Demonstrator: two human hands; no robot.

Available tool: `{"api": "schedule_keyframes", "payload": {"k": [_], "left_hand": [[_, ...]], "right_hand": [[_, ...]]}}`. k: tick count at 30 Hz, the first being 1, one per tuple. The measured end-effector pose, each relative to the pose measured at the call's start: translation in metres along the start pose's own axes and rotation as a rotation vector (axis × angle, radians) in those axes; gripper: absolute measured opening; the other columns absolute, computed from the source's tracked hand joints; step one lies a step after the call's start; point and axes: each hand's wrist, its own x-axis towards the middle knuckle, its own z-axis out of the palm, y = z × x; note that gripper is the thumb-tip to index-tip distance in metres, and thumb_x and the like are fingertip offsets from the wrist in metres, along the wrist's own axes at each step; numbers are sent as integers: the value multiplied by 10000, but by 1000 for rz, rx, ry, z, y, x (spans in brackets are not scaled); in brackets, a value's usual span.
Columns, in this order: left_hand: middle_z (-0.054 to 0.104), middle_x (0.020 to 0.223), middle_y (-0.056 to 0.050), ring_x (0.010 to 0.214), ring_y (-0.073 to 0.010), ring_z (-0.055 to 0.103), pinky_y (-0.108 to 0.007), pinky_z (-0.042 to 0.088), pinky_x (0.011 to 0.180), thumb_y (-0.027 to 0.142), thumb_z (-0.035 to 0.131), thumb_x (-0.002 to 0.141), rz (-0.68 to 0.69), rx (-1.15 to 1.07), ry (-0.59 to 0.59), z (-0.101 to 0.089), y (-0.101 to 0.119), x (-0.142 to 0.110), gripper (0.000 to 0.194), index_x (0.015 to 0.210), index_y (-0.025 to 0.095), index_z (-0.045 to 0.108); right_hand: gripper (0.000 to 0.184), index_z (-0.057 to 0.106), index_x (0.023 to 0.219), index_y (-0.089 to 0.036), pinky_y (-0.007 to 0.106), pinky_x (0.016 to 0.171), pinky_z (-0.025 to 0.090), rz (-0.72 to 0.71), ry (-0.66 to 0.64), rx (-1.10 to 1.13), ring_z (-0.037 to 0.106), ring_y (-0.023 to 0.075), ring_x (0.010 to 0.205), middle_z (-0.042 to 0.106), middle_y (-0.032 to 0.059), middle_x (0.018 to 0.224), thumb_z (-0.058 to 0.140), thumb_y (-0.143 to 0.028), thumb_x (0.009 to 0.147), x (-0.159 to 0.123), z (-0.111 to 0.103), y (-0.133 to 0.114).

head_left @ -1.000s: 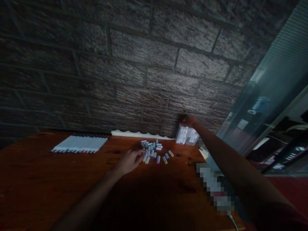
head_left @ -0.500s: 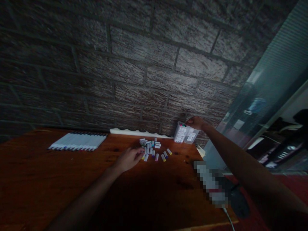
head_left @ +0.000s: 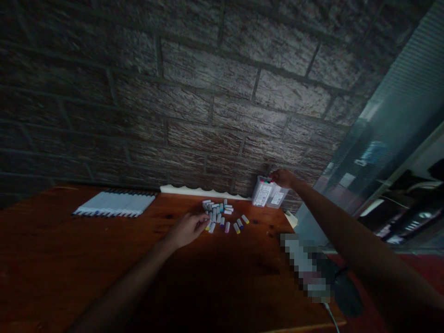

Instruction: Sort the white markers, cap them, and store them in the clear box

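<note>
My left hand (head_left: 190, 229) is closed in a pinch at the left edge of a loose pile of marker caps (head_left: 227, 227), with a small pale cap at its fingertips. These caps are short white cylinders with yellow, blue, pink or green ends. Over by the wall, my right hand (head_left: 283, 178) pinches the top of a marker with a reddish end at the rim of a clear marker case (head_left: 262, 193). Pink, green and dark marker ends show along that rim. Beside it stands a second clear case (head_left: 277, 196) with a label, partly behind my right hand.
White markers (head_left: 116, 203) with dark tips lie side by side at the left of the wooden table (head_left: 166, 286). A wavy white strip (head_left: 201, 191) runs along the brick wall (head_left: 208, 115). A blurred-out object (head_left: 305, 268) with a cable lies at the right edge.
A reddish marker end now shows at the case rim under my right fingers. My left hand stays by the caps. The whole view has shifted slightly.
</note>
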Motion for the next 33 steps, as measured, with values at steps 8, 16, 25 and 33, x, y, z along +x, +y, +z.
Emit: {"api": "schedule_keyframes", "payload": {"k": [8, 16, 25, 33], "left_hand": [[714, 835, -19, 717, -159, 634, -236, 429, 661, 429, 413, 938, 23, 2, -28, -1, 4, 0, 363, 1071, 235, 689], [726, 865, -25, 726, -158, 639, -246, 442, 694, 439, 414, 938, 8, -27, -16, -2, 4, 0, 376, 1094, 224, 680], [730, 872, -27, 725, -157, 639, -242, 438, 686, 418, 423, 933, -5, -28, -28, -4, 5, 0, 366, 1096, 220, 684], [715, 822, -27, 667, -147, 620, -229, 430, 651, 439, 410, 937, -32, -22, -43, -2, 1, 0, 401, 1133, 210, 673]], "right_hand": [[307, 724, 1102, -221, 217, 857, 478, -11, -33, 62, 679, 182, 992, 733, 44, 1101, 520, -178, 877, -11, 4, 7], [359, 659, 1215, -242, 257, 888, 499, -10, -40, 185, 672, 211, 1033, 704, 44, 1180, 539, -220, 878, -15, 4, 4], [524, 558, 1330, -202, 204, 775, 516, -68, -204, 335, 715, 169, 862, 670, 74, 1241, 667, -242, 819, -6, 4, -4], [393, 632, 1204, -214, 266, 747, 532, -98, -291, 376, 735, 196, 727, 740, 62, 1056, 621, -393, 855, -3, 9, -3]]}}
